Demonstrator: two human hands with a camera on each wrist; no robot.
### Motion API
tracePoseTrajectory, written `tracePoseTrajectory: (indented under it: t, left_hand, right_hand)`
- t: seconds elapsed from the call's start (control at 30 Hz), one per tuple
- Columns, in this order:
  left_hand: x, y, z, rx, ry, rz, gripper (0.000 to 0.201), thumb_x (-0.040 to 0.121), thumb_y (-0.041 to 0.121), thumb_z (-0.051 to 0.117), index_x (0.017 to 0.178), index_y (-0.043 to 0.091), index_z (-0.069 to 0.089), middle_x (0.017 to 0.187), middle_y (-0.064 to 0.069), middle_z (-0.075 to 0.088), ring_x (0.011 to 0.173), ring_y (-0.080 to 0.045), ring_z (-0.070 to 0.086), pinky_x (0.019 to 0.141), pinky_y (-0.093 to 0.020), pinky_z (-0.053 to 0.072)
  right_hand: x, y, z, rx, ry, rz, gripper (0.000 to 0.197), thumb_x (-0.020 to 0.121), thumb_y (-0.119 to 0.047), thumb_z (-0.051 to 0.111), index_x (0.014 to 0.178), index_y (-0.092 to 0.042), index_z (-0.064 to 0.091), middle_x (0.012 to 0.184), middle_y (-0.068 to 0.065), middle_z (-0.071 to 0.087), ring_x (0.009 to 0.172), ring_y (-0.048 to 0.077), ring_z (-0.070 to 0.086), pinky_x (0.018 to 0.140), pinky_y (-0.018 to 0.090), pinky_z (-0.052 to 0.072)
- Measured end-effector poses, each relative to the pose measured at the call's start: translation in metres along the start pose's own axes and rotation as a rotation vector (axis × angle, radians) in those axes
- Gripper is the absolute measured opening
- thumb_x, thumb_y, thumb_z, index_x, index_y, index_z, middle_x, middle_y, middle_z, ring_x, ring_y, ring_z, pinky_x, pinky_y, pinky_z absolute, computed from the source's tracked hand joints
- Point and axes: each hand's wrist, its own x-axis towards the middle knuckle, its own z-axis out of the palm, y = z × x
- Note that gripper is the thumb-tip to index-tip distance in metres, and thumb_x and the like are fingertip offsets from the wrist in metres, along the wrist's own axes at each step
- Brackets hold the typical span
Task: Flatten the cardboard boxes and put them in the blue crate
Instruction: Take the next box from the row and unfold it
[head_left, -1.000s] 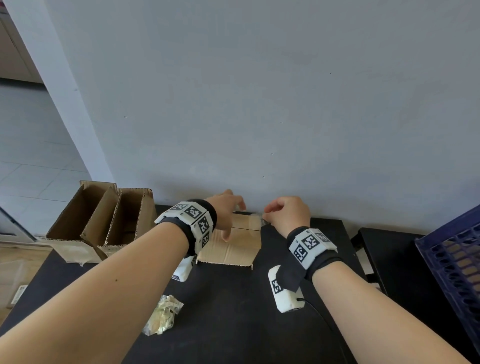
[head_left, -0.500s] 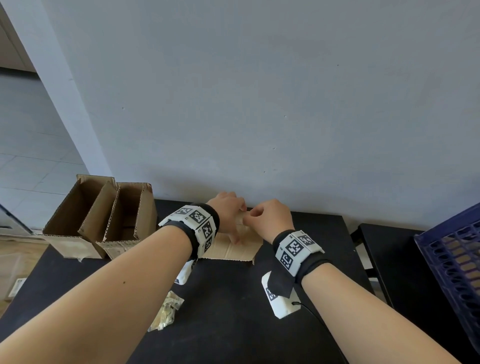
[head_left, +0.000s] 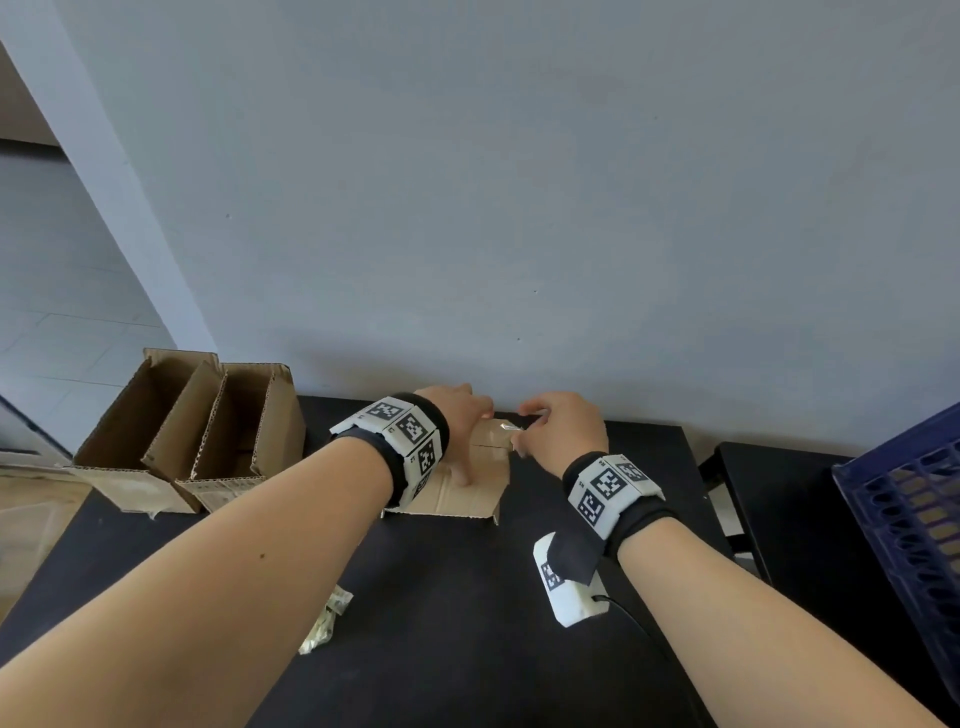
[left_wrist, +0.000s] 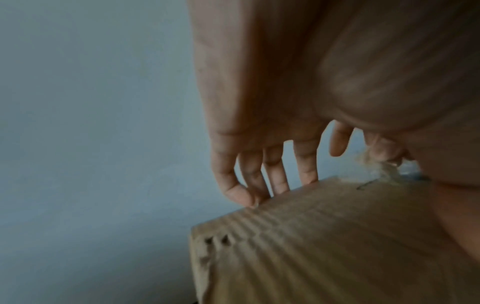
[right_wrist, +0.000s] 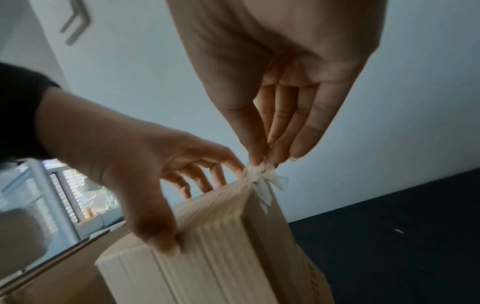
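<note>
A small closed cardboard box (head_left: 457, 493) lies on the black table (head_left: 441, 623) near the wall. My left hand (head_left: 462, 431) grips it, thumb pressed on its top and fingers (left_wrist: 259, 181) curled over its far edge. My right hand (head_left: 524, 431) pinches a strip of clear tape (right_wrist: 259, 174) at the box's far right corner, thumb and fingertips together. In the right wrist view the tape is bunched and still stuck to the box (right_wrist: 221, 257). The blue crate (head_left: 909, 499) stands at the right edge. Two open cardboard boxes (head_left: 150, 431) (head_left: 244, 436) stand at the left.
A crumpled wad of tape (head_left: 324, 621) lies on the table near my left forearm. A grey wall runs right behind the table. A second black surface (head_left: 779, 493) at the right carries the crate, with a gap between it and the table.
My right hand came in against the left hand at the box's far edge, then drew a little to the right with tape pinched. The left hand stayed on the box.
</note>
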Motion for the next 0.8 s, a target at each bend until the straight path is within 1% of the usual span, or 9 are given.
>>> tracePoseTrajectory:
  t: [0.07, 0.17, 0.23, 0.3, 0.37, 0.43, 0.5, 0.63, 0.8]
  left_hand:
    - [0.003, 0.012, -0.003, 0.061, -0.031, -0.019, 0.092, 0.062, 0.035, 0.083, 0.139, 0.024, 0.033, 0.129, -0.003, 0.044, 0.114, -0.026, 0.052, 0.091, -0.042, 0.049]
    - [0.005, 0.029, 0.000, 0.130, -0.034, -0.040, 0.087, 0.063, 0.036, 0.083, 0.134, 0.022, 0.034, 0.125, -0.002, 0.048, 0.110, -0.025, 0.055, 0.078, -0.038, 0.043]
    - [0.005, 0.036, -0.002, 0.135, -0.034, -0.049, 0.084, 0.063, 0.036, 0.083, 0.131, 0.021, 0.036, 0.121, -0.001, 0.052, 0.107, -0.024, 0.056, 0.077, -0.036, 0.043]
    - [0.004, 0.040, -0.010, 0.112, -0.035, -0.046, 0.081, 0.062, 0.033, 0.083, 0.128, 0.020, 0.037, 0.115, -0.002, 0.054, 0.102, -0.025, 0.059, 0.080, -0.037, 0.050]
    - [0.003, 0.043, -0.020, 0.068, -0.008, -0.043, 0.081, 0.063, 0.028, 0.083, 0.128, 0.019, 0.036, 0.112, -0.004, 0.054, 0.098, -0.026, 0.059, 0.081, -0.039, 0.053]
    - [0.002, 0.047, -0.027, 0.014, 0.036, -0.046, 0.085, 0.064, 0.022, 0.083, 0.133, 0.019, 0.033, 0.115, -0.005, 0.052, 0.099, -0.026, 0.058, 0.081, -0.038, 0.051]
    - [0.002, 0.051, -0.030, -0.030, 0.066, -0.058, 0.089, 0.064, 0.017, 0.082, 0.136, 0.020, 0.029, 0.117, -0.006, 0.050, 0.101, -0.027, 0.057, 0.078, -0.035, 0.049]
    - [0.002, 0.058, -0.031, -0.079, 0.091, -0.092, 0.093, 0.063, 0.017, 0.081, 0.139, 0.023, 0.028, 0.116, -0.004, 0.050, 0.099, -0.026, 0.057, 0.075, -0.034, 0.050]
    - [-0.002, 0.064, -0.032, -0.061, 0.097, -0.125, 0.093, 0.062, 0.020, 0.083, 0.138, 0.027, 0.030, 0.122, -0.004, 0.046, 0.103, -0.027, 0.055, 0.080, -0.038, 0.052]
  right_hand:
    - [0.000, 0.011, -0.007, 0.041, -0.057, 0.001, 0.038, 0.070, -0.009, 0.069, 0.103, -0.029, 0.071, 0.087, -0.005, 0.069, 0.093, 0.013, 0.063, 0.079, 0.022, 0.047]
    - [-0.002, 0.021, -0.010, 0.067, -0.101, -0.032, 0.028, 0.075, -0.011, 0.067, 0.093, -0.031, 0.073, 0.070, -0.014, 0.061, 0.083, 0.010, 0.062, 0.066, 0.019, 0.044]
    - [-0.003, 0.023, -0.014, 0.099, -0.102, -0.029, 0.021, 0.077, -0.012, 0.067, 0.084, -0.031, 0.074, 0.066, -0.016, 0.059, 0.080, 0.010, 0.062, 0.069, 0.019, 0.047]
    - [-0.001, 0.027, -0.019, 0.194, -0.092, -0.003, 0.023, 0.076, -0.010, 0.069, 0.067, -0.031, 0.070, 0.063, -0.013, 0.063, 0.079, 0.017, 0.067, 0.079, 0.029, 0.055]
    - [0.001, 0.030, -0.027, 0.319, -0.088, 0.025, 0.027, 0.074, -0.007, 0.071, 0.058, -0.029, 0.068, 0.065, -0.002, 0.068, 0.075, 0.023, 0.070, 0.081, 0.039, 0.058]
    - [0.002, 0.031, -0.039, 0.424, -0.095, 0.027, 0.027, 0.075, -0.004, 0.072, 0.059, -0.025, 0.068, 0.069, 0.006, 0.070, 0.075, 0.027, 0.071, 0.082, 0.041, 0.058]
    - [0.003, 0.032, -0.049, 0.470, -0.096, 0.010, 0.027, 0.075, -0.002, 0.072, 0.059, -0.025, 0.069, 0.073, 0.008, 0.072, 0.077, 0.028, 0.072, 0.082, 0.041, 0.058]
    - [0.003, 0.036, -0.060, 0.470, -0.079, 0.011, 0.025, 0.073, -0.002, 0.069, 0.060, -0.023, 0.071, 0.073, 0.005, 0.074, 0.073, 0.020, 0.072, 0.081, 0.034, 0.059]
    - [-0.002, 0.040, -0.068, 0.483, -0.097, 0.014, 0.023, 0.075, 0.000, 0.068, 0.062, -0.019, 0.070, 0.068, 0.007, 0.072, 0.065, 0.019, 0.070, 0.074, 0.032, 0.060]
